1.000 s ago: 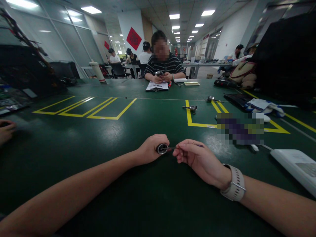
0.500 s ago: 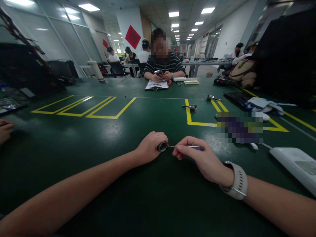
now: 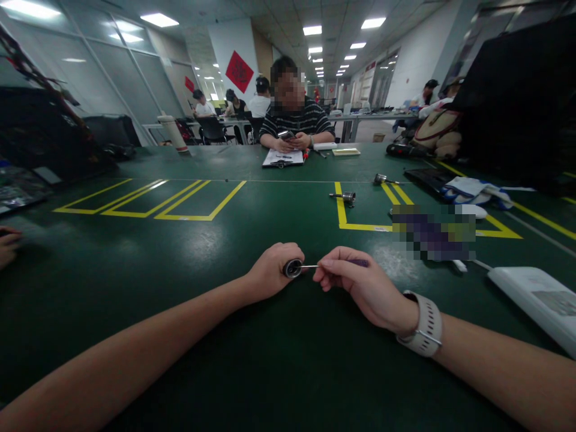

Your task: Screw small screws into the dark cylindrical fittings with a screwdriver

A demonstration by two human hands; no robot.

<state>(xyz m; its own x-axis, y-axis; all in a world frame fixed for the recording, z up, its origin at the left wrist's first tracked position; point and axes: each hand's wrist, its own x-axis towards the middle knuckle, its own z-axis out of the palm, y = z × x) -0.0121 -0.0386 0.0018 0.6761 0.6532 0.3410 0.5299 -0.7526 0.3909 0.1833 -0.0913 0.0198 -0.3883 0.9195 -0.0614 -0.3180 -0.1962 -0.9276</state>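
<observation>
My left hand (image 3: 274,273) is closed around a hole saw (image 3: 292,269), its round metal mouth turned toward me and its body hidden in my fingers. In my right hand (image 3: 353,279), a small screwdriver (image 3: 360,263) with a dark purple handle is pinched between thumb and fingers. Its thin shaft points left, and the tip reaches the mouth of the hole saw; whether it touches inside I cannot tell. Two similar metal pieces with shanks, a nearer hole saw (image 3: 348,197) and a farther hole saw (image 3: 380,179), lie on the table beyond my right hand.
Yellow tape (image 3: 184,217) marks boxes on the green table (image 3: 189,318). At right are a white device (image 3: 535,294), a glove (image 3: 474,191) and a blurred purple item (image 3: 432,234). A person (image 3: 294,123) with a phone sits opposite, behind a clipboard (image 3: 282,158). Another person's hand (image 3: 8,246) shows at left.
The screwdriver has moved left, so its tip now overlaps the hole saw's mouth instead of stopping at the rim. My right hand has shifted slightly left; the view has moved a little.
</observation>
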